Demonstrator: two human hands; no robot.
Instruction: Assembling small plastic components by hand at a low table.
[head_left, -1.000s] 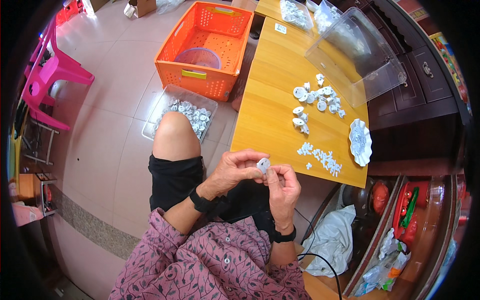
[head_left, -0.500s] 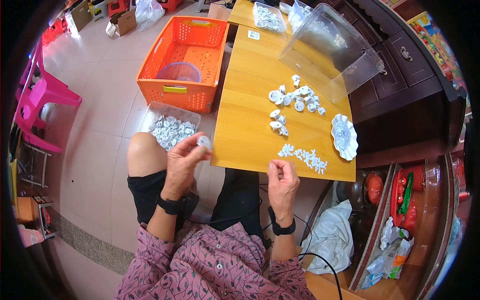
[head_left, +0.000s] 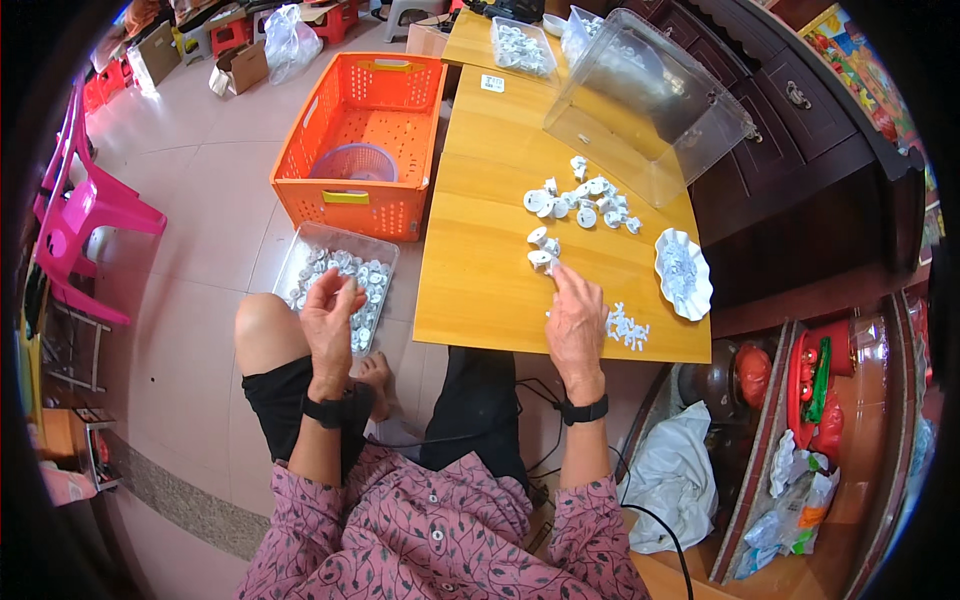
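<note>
My left hand [head_left: 330, 315] hovers above a clear plastic box [head_left: 385, 255] of white round plastic pieces [head_left: 345, 262]. Its fingers are curled together with the thumb, and whatever they may hold does not show. Over the yellow wooden table [head_left: 465, 270], my right hand [head_left: 577, 325] reaches forward. Its thumb and fingers close at the nearest white round piece [head_left: 551, 268] of a small group. Farther back lies a larger cluster of white round pieces with stems [head_left: 587, 200]. Small white plastic bits [head_left: 627, 328] lie beside my right hand, partly covered by it.
An orange crate [head_left: 375, 210] with a purple basket [head_left: 355, 162] stands left of the table. A clear bin [head_left: 640, 120] lies at the table's back right. A white wavy dish [head_left: 700, 285] of clear bits sits by the right edge. A pink chair [head_left: 90, 220] stands far left.
My left hand has moved left and slightly up, over the box; the white round piece it held no longer shows. My right hand has gone from the small bits forward to the small group.
</note>
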